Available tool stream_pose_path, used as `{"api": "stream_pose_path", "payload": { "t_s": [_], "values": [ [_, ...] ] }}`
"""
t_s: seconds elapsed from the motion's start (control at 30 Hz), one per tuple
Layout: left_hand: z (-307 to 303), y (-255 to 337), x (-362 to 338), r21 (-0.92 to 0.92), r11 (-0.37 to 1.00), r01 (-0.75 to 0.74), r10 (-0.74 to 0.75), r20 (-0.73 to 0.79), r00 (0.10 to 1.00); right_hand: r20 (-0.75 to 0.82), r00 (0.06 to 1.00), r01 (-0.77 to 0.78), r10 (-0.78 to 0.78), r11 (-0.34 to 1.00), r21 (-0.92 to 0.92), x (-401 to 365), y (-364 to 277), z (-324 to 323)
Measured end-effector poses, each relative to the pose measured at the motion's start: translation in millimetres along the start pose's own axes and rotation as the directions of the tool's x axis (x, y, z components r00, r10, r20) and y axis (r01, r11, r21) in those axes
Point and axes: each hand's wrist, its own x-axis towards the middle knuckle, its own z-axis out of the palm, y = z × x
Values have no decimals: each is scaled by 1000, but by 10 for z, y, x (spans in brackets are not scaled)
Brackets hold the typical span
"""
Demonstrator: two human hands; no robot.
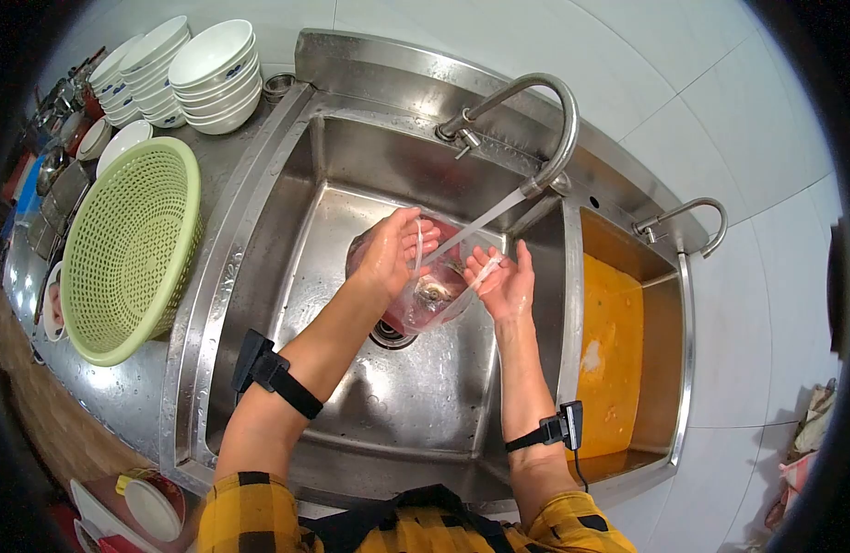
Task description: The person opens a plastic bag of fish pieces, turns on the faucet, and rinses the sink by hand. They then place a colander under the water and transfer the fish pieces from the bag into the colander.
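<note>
A clear plastic bag with reddish contents hangs open in the large steel sink, over the drain. Its left rim lies at my left hand, which holds the edge with the fingers stretched out. On the other side, the bag's edge is held by my right hand, palm up, between thumb and fingers. Water runs from the curved faucet into the bag between both hands. What exactly lies inside is blurred by water and plastic.
A green plastic basket stands on the counter left of the sink, below stacked white bowls. To the right, a smaller basin holds orange liquid under a second faucet. Plates sit at the lower left.
</note>
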Motion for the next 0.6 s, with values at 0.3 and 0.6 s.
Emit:
{"api": "stream_pose_path", "payload": {
  "t_s": [0.3,0.6],
  "values": [
    [76,-99,32,0,999,-34,34,-48,998,-28,999,16,-16,1000,-7,-88,114,247],
    [236,-312,53,-84,992,-90,90,-4,996,82,997,13,-4,994,-108,-117,334,331]
  ]
}}
